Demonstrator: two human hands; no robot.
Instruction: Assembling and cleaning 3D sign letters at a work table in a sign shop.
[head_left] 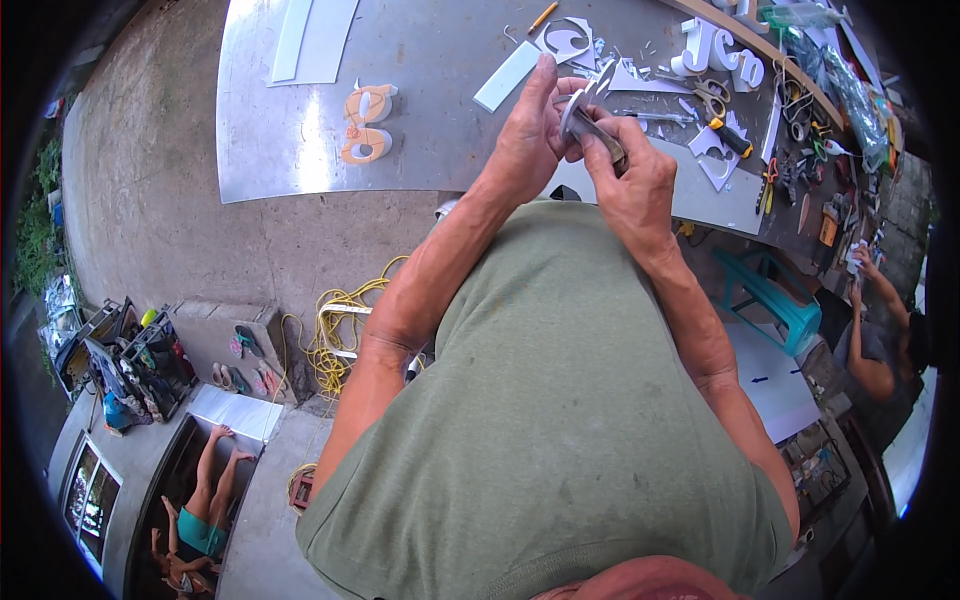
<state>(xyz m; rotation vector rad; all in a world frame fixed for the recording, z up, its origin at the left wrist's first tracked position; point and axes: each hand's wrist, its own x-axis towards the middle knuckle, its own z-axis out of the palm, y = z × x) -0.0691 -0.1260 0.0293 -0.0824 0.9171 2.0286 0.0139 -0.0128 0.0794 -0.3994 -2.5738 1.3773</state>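
- Metal tabletop (300, 150): white cut piece (592, 97) held above near edge.
- Left hand (528, 128): fingers gripping piece.
- Right hand (642, 168): fingers closed on dark tool (605, 145), long axis slanting leftward to piece.

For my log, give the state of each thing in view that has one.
Left grip, holding the white piece
Right grip, closed around the dark tool
White piece, cut out, held up
Dark tool, in hand
Pencil, lying flat
White offcut, cut through
Scissors, lying down; open or shut unclear
Yellow cord, loosely tangled
Teal stool, upright
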